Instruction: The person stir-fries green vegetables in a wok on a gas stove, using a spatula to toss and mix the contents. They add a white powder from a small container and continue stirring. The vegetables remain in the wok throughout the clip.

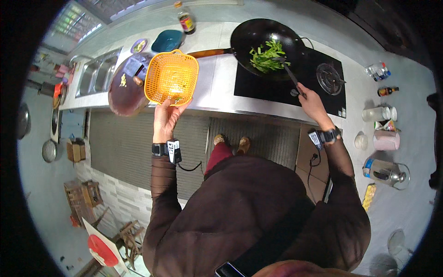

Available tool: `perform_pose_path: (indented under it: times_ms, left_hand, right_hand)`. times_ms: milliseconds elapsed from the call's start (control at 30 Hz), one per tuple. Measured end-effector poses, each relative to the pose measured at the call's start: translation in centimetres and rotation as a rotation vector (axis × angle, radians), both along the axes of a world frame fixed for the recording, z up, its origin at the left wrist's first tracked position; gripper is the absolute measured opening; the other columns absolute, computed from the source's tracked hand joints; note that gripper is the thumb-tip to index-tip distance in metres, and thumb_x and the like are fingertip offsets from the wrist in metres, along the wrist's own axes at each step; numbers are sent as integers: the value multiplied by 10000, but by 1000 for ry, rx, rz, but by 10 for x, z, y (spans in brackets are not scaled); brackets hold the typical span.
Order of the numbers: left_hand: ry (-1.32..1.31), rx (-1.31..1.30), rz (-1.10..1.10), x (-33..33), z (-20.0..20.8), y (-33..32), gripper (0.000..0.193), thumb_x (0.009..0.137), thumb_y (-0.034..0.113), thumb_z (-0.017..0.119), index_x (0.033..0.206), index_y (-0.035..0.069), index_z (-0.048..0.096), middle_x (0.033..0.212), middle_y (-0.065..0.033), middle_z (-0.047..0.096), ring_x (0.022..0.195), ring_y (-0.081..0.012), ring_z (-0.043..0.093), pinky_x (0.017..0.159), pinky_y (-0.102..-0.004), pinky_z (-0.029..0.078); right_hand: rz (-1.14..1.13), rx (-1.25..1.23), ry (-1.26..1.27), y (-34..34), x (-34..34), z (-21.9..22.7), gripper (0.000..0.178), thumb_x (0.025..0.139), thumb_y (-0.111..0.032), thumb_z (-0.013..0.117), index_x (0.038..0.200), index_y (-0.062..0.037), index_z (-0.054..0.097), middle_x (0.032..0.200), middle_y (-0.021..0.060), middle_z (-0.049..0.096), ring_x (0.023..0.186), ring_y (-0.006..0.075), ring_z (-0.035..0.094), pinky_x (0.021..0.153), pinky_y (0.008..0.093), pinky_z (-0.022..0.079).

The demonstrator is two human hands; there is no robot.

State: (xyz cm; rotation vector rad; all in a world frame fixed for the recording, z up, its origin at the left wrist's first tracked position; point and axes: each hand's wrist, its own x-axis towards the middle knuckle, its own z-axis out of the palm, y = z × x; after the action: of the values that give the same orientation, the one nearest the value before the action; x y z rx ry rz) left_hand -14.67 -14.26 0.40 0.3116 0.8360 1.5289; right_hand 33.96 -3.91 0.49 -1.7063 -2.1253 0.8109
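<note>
My left hand (168, 119) grips the lower edge of a yellow plastic colander (171, 76), tilted up over the counter. A few green bits cling inside it; otherwise its perforated floor shows. In my right hand (314, 105) is a dark-handled spatula (292, 77), its head down among chopped green vegetables (267, 56). These greens lie in a black wok (243, 38) on the black cooktop (258, 87). The wok's wooden handle (210, 53) points left, passing behind the colander.
Left of the colander, a round cutting board (121, 100) bears a cleaver (134, 65) and chopped pale pieces. Beyond are a teal basin (167, 40), a small bowl (138, 45), a sauce bottle (187, 23) and a sink (98, 74). Jars (374, 114) and a metal kettle (385, 173) stand right.
</note>
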Motion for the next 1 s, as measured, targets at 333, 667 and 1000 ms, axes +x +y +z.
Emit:
perform_pose_path:
  times_ms: [333,667,1000]
  left_hand:
    - [17,40,154,-31,11,-60,501,926,-83,397,1418,-73,304,1395,-287,453,1207,-486,545,943,-646,522]
    - [48,17,377,-185,-8,-172,519,893,-89,413,1400,-111,304,1369,-304,469,1181,-483,566,926,-603,553]
    - [-15,1,427,-395,-34,-261,478,1002,59,479,1440,-21,303,1418,-250,452,1234,-419,551,990,-561,525]
  right_hand:
    - [-54,44,-35,33,-42,-70,508,919,-102,563,1412,-12,480,1274,232,622,1156,357,618,949,383,477]
    - [-314,-250,-122,45,-89,-85,567,877,-181,634,1393,-12,470,1086,244,678,1056,396,644,914,447,497]
    - [298,495,4,-25,-464,38,416,917,-60,614,1324,11,559,1220,202,625,1039,293,638,905,369,504]
